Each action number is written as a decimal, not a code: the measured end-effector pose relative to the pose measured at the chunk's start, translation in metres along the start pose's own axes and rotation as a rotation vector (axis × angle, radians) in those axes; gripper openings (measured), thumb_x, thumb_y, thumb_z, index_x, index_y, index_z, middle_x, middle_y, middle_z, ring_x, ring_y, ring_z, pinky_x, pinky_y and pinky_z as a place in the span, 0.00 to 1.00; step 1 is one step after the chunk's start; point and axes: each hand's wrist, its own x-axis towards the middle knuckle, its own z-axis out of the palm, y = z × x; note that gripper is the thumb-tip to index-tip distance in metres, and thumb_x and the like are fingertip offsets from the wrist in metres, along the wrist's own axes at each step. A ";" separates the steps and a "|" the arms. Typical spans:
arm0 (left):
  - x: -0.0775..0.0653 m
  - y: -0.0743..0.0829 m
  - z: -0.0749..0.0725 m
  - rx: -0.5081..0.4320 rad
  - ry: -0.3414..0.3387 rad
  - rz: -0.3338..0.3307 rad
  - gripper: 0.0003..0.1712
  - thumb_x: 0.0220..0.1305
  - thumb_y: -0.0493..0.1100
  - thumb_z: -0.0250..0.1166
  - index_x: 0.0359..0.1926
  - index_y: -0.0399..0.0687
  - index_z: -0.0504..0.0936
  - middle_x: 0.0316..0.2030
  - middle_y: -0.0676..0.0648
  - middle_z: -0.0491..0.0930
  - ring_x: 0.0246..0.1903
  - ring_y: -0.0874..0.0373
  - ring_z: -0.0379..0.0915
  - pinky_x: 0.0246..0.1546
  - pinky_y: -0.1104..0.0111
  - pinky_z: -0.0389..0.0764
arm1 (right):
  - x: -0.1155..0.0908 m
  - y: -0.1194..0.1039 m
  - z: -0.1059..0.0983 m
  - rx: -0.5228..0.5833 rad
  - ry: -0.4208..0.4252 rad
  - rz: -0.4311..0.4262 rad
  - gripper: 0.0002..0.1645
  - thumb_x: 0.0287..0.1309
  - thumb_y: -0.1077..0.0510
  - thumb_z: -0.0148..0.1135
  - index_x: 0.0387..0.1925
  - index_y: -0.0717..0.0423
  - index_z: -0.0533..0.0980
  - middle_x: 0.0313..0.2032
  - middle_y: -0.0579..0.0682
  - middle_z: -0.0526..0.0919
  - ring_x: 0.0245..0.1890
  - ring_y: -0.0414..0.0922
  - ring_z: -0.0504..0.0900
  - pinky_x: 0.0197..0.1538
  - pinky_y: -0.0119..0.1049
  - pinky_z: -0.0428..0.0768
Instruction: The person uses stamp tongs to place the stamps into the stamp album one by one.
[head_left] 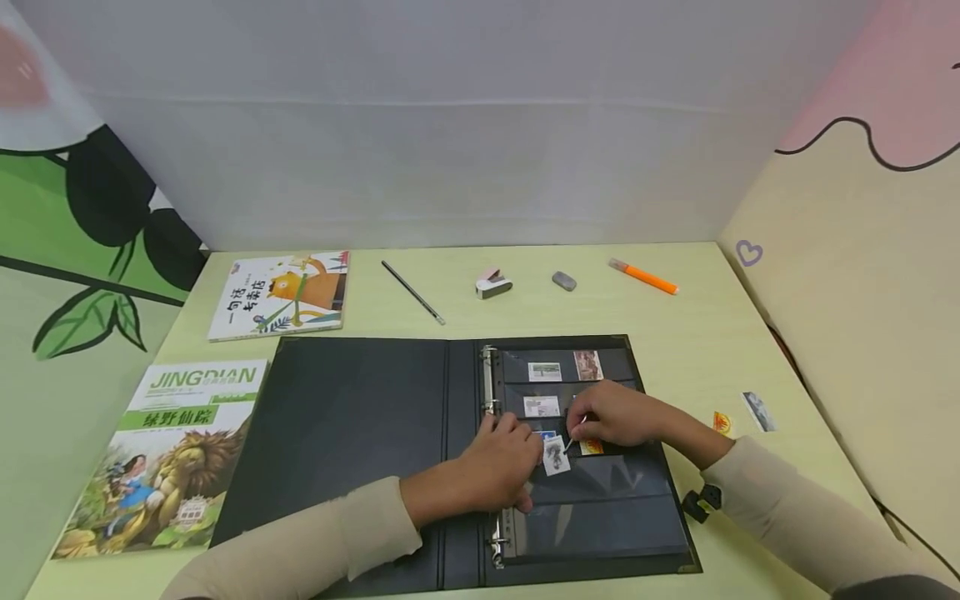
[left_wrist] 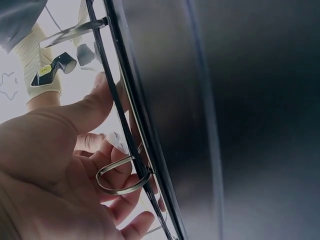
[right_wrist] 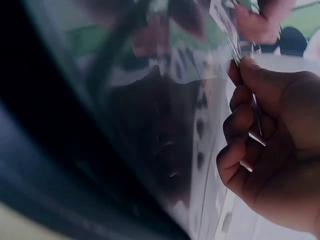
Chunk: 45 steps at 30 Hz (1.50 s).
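Observation:
A black ring-binder stamp album [head_left: 352, 425] lies spread on the table, its right side holding a pocket page [head_left: 600, 529] with several stamps in the upper rows. My right hand [head_left: 611, 414] pinches slim metal tweezers [right_wrist: 259, 117]. At their tip is a small grey-and-white stamp [head_left: 556, 456], tilted over the middle of the page. Beside that stamp's left edge my left hand [head_left: 497, 461] rests on the page, fingers loosely bent; whether they touch the stamp I cannot tell. Seen from the left wrist, a metal binder ring [left_wrist: 122, 175] stands by the fingers.
Two loose stamps, one orange [head_left: 722, 423] and one grey [head_left: 759, 412], lie right of the album. Behind it are a pencil [head_left: 413, 292], a small stapler-like item [head_left: 493, 284], an eraser [head_left: 564, 281] and an orange marker [head_left: 645, 276]. Two books [head_left: 281, 296] [head_left: 161, 458] flank the left.

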 end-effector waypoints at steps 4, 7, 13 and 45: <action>0.000 0.000 0.001 0.010 0.008 0.002 0.27 0.43 0.65 0.73 0.37 0.61 0.71 0.37 0.58 0.72 0.41 0.60 0.59 0.46 0.61 0.61 | 0.006 -0.008 0.005 0.013 -0.081 -0.041 0.07 0.63 0.53 0.60 0.30 0.44 0.82 0.25 0.35 0.80 0.23 0.27 0.72 0.31 0.25 0.72; 0.001 0.000 0.001 0.013 0.012 0.001 0.27 0.43 0.65 0.73 0.36 0.61 0.70 0.36 0.58 0.71 0.40 0.60 0.58 0.46 0.61 0.61 | 0.008 -0.012 0.001 0.034 -0.141 -0.017 0.07 0.63 0.53 0.60 0.29 0.45 0.82 0.23 0.36 0.79 0.22 0.28 0.71 0.30 0.25 0.71; 0.001 0.000 0.001 0.010 0.005 -0.004 0.27 0.43 0.64 0.74 0.36 0.61 0.70 0.36 0.58 0.71 0.41 0.60 0.59 0.47 0.60 0.61 | 0.013 -0.009 -0.008 0.032 -0.152 0.063 0.07 0.62 0.54 0.60 0.29 0.46 0.82 0.22 0.35 0.76 0.20 0.30 0.70 0.29 0.27 0.71; 0.001 0.000 0.001 0.035 0.006 0.018 0.28 0.43 0.65 0.73 0.36 0.59 0.69 0.38 0.57 0.72 0.43 0.59 0.60 0.49 0.59 0.62 | 0.023 -0.014 0.006 -0.032 -0.153 -0.111 0.05 0.59 0.53 0.64 0.28 0.43 0.82 0.25 0.33 0.79 0.24 0.27 0.72 0.31 0.23 0.71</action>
